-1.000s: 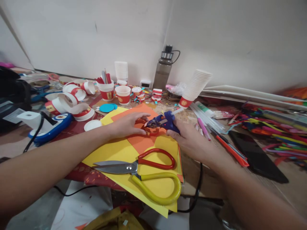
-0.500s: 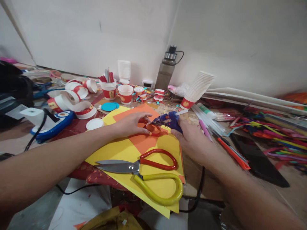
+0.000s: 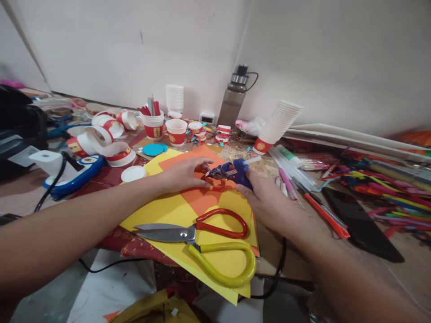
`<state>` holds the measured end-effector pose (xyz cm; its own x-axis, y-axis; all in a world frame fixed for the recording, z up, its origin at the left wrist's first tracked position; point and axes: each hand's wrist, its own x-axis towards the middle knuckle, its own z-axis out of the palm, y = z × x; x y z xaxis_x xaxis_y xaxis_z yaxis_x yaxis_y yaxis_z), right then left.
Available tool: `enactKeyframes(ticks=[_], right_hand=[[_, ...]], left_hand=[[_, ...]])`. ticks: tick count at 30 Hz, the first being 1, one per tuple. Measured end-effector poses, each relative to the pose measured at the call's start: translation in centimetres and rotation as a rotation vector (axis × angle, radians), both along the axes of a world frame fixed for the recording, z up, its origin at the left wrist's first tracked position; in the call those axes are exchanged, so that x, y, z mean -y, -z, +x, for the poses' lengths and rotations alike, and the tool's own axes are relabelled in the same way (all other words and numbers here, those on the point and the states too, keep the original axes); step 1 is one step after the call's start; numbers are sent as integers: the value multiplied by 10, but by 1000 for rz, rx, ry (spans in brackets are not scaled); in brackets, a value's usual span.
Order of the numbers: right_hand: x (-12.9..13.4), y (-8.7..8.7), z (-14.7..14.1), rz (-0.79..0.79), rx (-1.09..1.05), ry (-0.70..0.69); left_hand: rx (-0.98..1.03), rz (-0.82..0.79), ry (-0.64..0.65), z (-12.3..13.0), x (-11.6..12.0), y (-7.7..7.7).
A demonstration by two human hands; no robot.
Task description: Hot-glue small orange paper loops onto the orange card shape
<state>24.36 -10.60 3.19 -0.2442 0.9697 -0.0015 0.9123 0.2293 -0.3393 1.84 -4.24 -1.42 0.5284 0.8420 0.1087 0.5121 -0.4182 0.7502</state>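
Note:
My right hand (image 3: 262, 186) is wrapped round a dark blue glue gun (image 3: 232, 172) with a white glue stick (image 3: 252, 159) out of its back. The gun's nozzle points left, over a small red-and-orange paper ring (image 3: 217, 187) and close to my left fingers. My left hand (image 3: 183, 175) closes on the left side of the ring, thumb below and fingers above; the grip is partly hidden. Under the ring lie an orange sheet (image 3: 195, 202) and yellow sheets (image 3: 161, 208). Large scissors (image 3: 188, 234) with one red and one yellow handle rest on the yellow paper.
Cut paper-cup rings (image 3: 104, 139) and a blue-and-white device (image 3: 76, 172) stand left. Behind are paper cups (image 3: 176, 132), a water bottle (image 3: 232, 101) and a leaning cup stack (image 3: 279, 123). On the right lie glue sticks (image 3: 298, 168), a phone (image 3: 363, 224) and coloured pipe cleaners (image 3: 393, 193).
My right hand has brought the glue gun slightly left and lower, so its nozzle now reaches across the ring to near my left fingertips. My left hand has hardly moved.

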Motion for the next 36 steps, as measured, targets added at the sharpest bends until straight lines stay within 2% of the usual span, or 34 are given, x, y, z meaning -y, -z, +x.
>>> enactKeyframes(ticks=[4,9,14,18,26,36], right_hand=[[-1,1,-2,-11,-12,17],[-2,-2,-1,28,112,75],[-1,-4,1,62,137,82],[1,-4,1,75,106,51],[2,0,-4,-1,3,25],[3,1,-5,2,23,54]], left_hand=[[-4,-4,0,-1,0,0],[24,-12,-3,-2,0,2],[48,-20,5,-2,0,2],[42,-24,6,-2,-1,3],[58,-1,16,-1,-4,6],[37,-33,2,-1,-1,3]])
